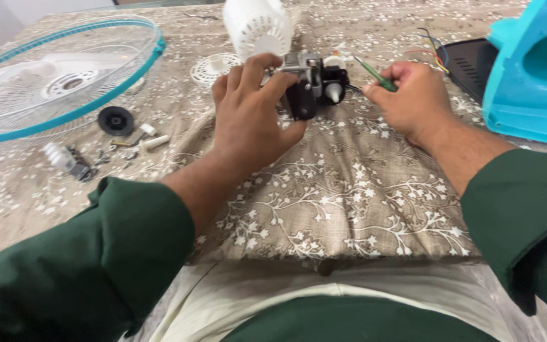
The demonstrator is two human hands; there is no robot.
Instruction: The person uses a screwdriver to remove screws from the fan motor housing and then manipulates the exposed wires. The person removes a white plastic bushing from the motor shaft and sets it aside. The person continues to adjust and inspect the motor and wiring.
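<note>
While the head camera looks down over green sleeves, the left hand [251, 120] has its fingers clamped around a small fan motor [311, 85], a black and grey metal block with a white plastic knob at its side, which rests on the patterned cloth of the tabletop [349, 190]. Just right of the motor, the right hand [409, 98] has its fingers pinched together on a green-handled screwdriver [375, 75], whose tip points toward the motor. Behind the motor stands a white slotted motor housing [257, 25], and well to its left lies a round fan guard [58, 76] with a teal rim, a black round cap [116, 120] and loose screws near it. Far right of the motor sits a turquoise plastic fan base [533, 69] with coloured wires [435, 54] beside it. The motor looks dense, stiff and heavy for its size, so the metal body seems the safest place to grip, not the knob or wires.
</note>
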